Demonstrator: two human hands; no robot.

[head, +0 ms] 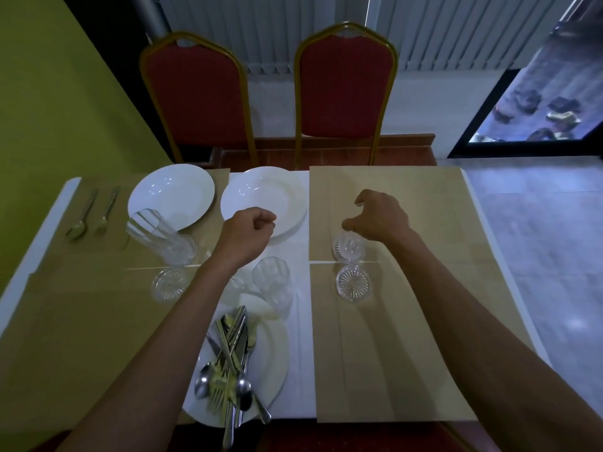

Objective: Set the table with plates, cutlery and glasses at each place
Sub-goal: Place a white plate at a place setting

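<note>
Your left hand (251, 228) curls tight at the near rim of the middle plate (267, 194), which lies far, just left of the right mat (408, 321). I cannot tell if it pinches the rim. Your right hand (378, 216) hovers, fingers apart, empty. The plate looks stiff, glossy and breakable, so take it by the rim, thumb above, fingers beneath.

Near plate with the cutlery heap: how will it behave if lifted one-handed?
The near plate looks like glazed ceramic, so it is probably rigid, smooth to grip and breakable. The cutlery heap lies loose and crossed on it, likely making it heavy and off-balance; pieces may slide if it tilts. One piece juts past the near rim and could catch.
</note>
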